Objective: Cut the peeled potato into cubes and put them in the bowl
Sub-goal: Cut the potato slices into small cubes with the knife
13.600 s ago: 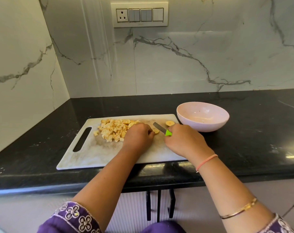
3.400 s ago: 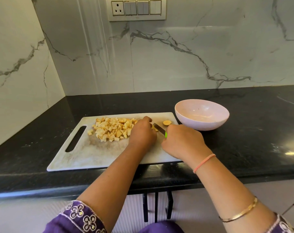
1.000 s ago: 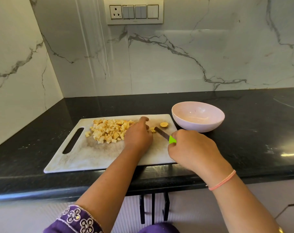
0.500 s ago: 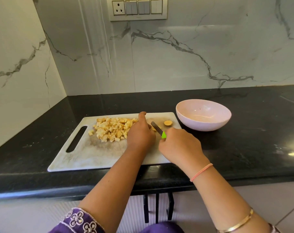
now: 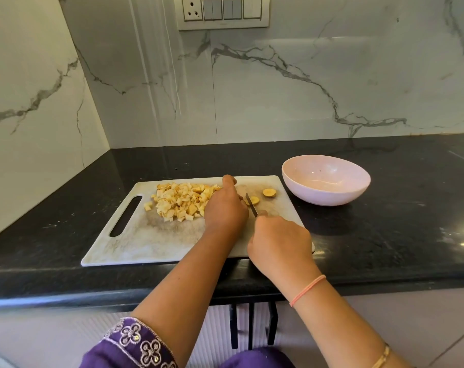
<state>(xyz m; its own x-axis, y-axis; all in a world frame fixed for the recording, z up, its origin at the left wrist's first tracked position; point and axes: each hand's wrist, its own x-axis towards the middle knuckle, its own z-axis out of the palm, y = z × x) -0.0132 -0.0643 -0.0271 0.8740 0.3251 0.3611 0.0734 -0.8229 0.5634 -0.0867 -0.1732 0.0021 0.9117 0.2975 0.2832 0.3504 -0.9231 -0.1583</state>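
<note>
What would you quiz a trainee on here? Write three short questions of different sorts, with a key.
1. True or false: the bowl holds no cubes yet.
2. Which hand holds the knife? A. left B. right C. neither
3. Fill in: the cubes lie piled on the ____.

Key: 1 true. 2 B, the right hand. 3 board.
</note>
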